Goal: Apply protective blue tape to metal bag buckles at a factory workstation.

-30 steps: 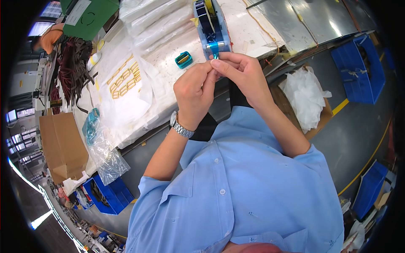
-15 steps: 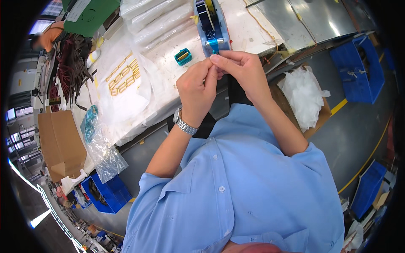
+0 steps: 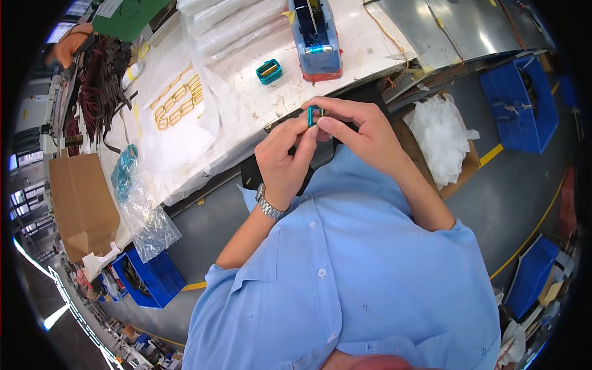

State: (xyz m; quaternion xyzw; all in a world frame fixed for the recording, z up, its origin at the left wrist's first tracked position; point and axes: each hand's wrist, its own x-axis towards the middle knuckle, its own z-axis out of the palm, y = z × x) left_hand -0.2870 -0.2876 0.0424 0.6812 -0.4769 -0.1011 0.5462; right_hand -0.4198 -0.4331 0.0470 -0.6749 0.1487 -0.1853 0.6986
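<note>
You pinch a small teal part point(image 3: 312, 116) between both hands: your left hand point(image 3: 285, 161) clasps it from below, your right hand point(image 3: 359, 131) from above. Keep your fingertips close to its edges; the blue tape dispenser point(image 3: 317, 38) sits just beyond your grip.

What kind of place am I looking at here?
Most likely a factory assembly bench: a blue tape dispenser and rows of small yellow parts lie on the worktable, with blue parts bins on the floor.
</note>
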